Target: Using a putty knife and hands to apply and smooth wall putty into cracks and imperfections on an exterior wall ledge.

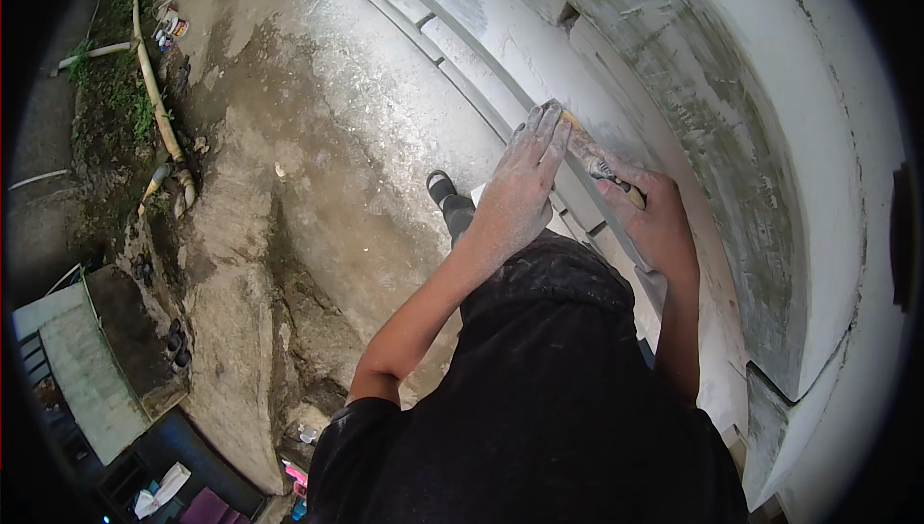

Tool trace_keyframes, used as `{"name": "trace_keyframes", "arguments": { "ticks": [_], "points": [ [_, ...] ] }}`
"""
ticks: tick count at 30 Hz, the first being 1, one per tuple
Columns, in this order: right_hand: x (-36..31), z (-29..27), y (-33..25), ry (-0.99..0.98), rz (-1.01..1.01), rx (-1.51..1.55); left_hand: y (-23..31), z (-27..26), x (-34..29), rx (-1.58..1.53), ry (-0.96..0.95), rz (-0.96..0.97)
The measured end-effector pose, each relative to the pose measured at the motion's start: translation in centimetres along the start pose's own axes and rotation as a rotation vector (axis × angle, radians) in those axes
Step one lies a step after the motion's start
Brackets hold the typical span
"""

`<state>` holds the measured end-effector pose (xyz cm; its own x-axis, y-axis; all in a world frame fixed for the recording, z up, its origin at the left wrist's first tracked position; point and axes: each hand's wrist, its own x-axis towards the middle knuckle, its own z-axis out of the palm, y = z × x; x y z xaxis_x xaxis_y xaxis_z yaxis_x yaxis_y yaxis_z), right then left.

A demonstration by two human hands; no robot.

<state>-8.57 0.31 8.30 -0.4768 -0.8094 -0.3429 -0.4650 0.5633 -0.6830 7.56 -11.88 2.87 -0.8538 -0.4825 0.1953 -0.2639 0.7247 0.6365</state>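
My right hand (653,216) is closed round the black-and-yellow handle of a dusty hand tool (602,168). Its exact kind is hard to make out under the white powder. The tool lies along the edge of a pale wall ledge (520,72). My left hand (527,170), coated in white dust, rests with fingers stretched out and close together beside the tool's far end, over the ledge edge. The fingertips partly hide that end. Both hands are in front of my body.
A white and grey plastered wall (722,120) curves along the right. Dust-whitened concrete ground (366,91) spreads below on the left, with my sandalled foot (441,187) on it. Farther left are a pipe (154,91), plants and a pale green panel (91,370).
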Motion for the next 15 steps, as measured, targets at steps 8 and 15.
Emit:
{"name": "trace_keyframes", "arguments": {
  "ticks": [8,15],
  "points": [
    [0.3,0.5,-1.0,-0.042,0.021,-0.056,-0.2,0.3,-0.3,0.024,-0.016,-0.036],
    [1.9,0.1,-2.3,-0.105,0.104,0.077,-0.9,-0.8,0.7,0.126,-0.051,-0.016]
  ]
}}
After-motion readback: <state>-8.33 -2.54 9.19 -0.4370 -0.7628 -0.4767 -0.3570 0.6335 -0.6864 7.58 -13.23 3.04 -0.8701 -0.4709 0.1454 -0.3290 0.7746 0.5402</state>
